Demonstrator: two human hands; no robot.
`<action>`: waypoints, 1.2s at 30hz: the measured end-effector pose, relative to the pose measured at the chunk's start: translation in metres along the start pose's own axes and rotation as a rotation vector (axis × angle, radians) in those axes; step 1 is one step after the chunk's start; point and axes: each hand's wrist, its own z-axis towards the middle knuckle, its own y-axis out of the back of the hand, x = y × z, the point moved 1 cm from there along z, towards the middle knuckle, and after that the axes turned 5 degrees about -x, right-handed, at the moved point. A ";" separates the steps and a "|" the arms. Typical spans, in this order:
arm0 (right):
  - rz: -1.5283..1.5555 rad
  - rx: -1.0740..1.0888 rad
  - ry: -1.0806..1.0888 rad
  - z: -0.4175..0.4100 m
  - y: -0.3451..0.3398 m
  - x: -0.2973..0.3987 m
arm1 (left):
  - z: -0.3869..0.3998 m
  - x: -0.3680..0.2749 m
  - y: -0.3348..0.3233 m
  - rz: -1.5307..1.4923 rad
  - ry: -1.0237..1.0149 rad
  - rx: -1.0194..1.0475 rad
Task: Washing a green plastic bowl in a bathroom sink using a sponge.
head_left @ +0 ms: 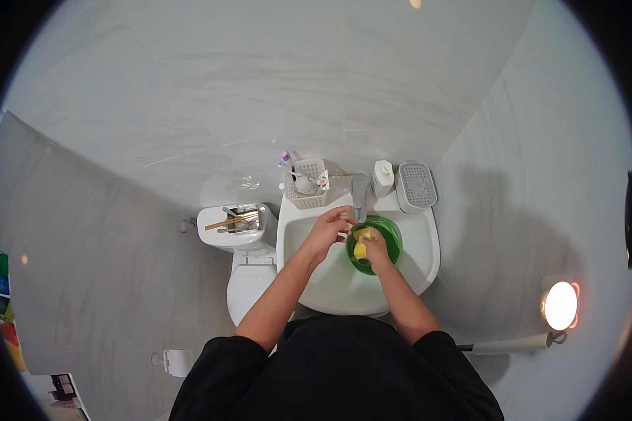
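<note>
A white washbasin (316,284) lies before me, and a green plastic basin (394,244) rests inside it under the grey tap (359,194). My right hand (377,249) is inside the green basin, closed around a yellow sponge (362,250) that is folded or squeezed in its grip. Left of the tap spout, my left hand (328,231) hovers at the green basin's rim with its fingers spread and nothing in them. The inside bottom of the green basin is partly hidden by my right hand.
Behind the washbasin stand a white plastic basket (304,196) with toothbrushes, a pump bottle (383,179) and a grey perforated-lid box (417,185). To the left, a toilet tank (216,213) bears a metal tray (250,223) with chopsticks and utensils. A lit lamp (560,306) is at right.
</note>
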 end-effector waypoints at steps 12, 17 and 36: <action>-0.065 0.104 0.010 -0.007 -0.012 0.006 | 0.010 0.012 0.006 -0.551 0.172 0.135; -0.088 0.146 -0.007 -0.004 -0.021 0.003 | 0.012 0.007 0.005 -0.611 0.155 0.164; 0.146 0.156 -0.160 0.027 -0.002 -0.025 | 0.011 0.089 -0.009 -0.341 0.193 -0.007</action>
